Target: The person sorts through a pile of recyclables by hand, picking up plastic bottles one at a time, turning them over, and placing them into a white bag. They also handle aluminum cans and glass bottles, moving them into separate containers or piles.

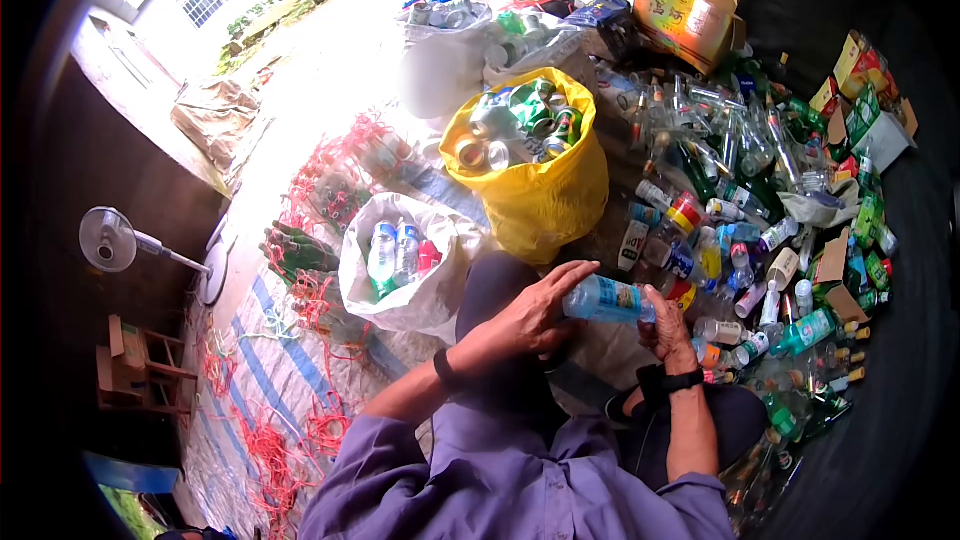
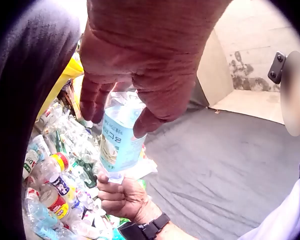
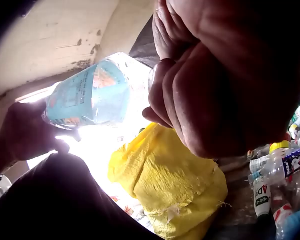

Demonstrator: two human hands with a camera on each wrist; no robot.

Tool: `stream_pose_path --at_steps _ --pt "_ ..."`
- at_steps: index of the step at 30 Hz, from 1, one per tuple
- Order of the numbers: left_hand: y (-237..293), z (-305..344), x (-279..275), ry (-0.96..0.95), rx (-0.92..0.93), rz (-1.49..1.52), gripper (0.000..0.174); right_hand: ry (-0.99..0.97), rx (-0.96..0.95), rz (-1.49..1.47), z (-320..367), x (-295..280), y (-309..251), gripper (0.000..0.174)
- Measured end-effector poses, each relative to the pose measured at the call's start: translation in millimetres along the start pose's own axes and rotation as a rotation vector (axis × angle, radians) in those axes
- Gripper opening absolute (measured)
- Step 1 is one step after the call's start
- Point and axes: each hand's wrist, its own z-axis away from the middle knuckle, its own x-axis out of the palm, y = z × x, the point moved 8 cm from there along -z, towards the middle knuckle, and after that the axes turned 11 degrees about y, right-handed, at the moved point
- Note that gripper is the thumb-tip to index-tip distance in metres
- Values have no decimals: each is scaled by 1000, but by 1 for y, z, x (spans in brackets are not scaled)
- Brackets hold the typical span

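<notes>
A clear plastic bottle with a light blue label [image 1: 607,300] is held sideways in front of the body, between both hands. My left hand [image 1: 525,318] holds its base end; in the left wrist view the thumb and fingers [image 2: 92,100] lie on either side of it. At the other end, my right hand [image 1: 668,328] grips the neck with curled fingers, hiding the cap. The right wrist view shows the bottle [image 3: 87,95] reaching from the left hand [image 3: 27,129] towards the right fist [image 3: 205,95].
A yellow sack [image 1: 545,205] of cans stands ahead, beside a white sack [image 1: 375,305] with several bottles. To the right spreads a large heap of bottles [image 1: 740,270] with torn cardboard boxes [image 1: 690,10]. Red netting [image 1: 270,450] and a fan [image 1: 108,239] are at the left.
</notes>
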Motion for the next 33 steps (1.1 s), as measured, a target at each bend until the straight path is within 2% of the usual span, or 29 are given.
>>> stream_pose_path --at_steps 3,5,6,8,9,11,12,13,15,17,19,20,22,23,27,29,30,32,33 --pt "-1 1 7 -43 13 -37 75 -48 4 -39 -1 3 1 36" --pt "-18 5 10 -28 -263 22 63 132 -196 40 4 -4 -17 39" --pt "-16 4 10 -24 -265 22 63 129 -196 43 1 -5 -15 39" --pt "-30 9 10 -38 -504 44 58 306 -383 48 -5 -21 -22 45" --pt "-34 9 10 -27 -512 40 58 293 -379 53 -3 -19 -25 45" --pt "-47 9 18 -117 -516 -57 68 264 -472 65 9 -14 -40 48" --pt "-48 9 20 -185 -528 -84 73 272 -471 62 7 -15 -40 49" --pt "-53 12 25 -177 -535 -86 73 263 -469 66 6 -14 -39 49" --pt "-42 6 17 64 -298 -83 74 257 -375 44 3 -15 -31 48" --pt "-40 8 18 10 -334 -9 74 225 -326 19 -1 -12 -25 46" --pt "-15 4 14 24 -63 -37 78 262 -282 25 2 -7 -21 43" --pt "-14 5 13 83 -13 -9 78 256 -277 29 4 -7 -22 43" --pt "-16 5 12 28 -18 16 77 140 -149 25 5 -1 -16 36" --pt "-16 6 15 -32 -16 46 75 136 -146 29 5 0 -16 36" --pt "-15 7 13 -48 -27 44 73 198 -203 55 -1 -8 -17 44" --pt "-21 7 10 -13 -158 146 73 202 -249 88 -4 -10 -18 48" --pt "-18 6 9 -12 -160 146 73 235 -301 88 -2 -10 -22 48" --pt "-34 9 6 2 -472 118 67 270 -349 89 3 -8 -26 48" --pt "-38 9 8 1 -475 121 67 306 -389 82 6 -7 -30 49"
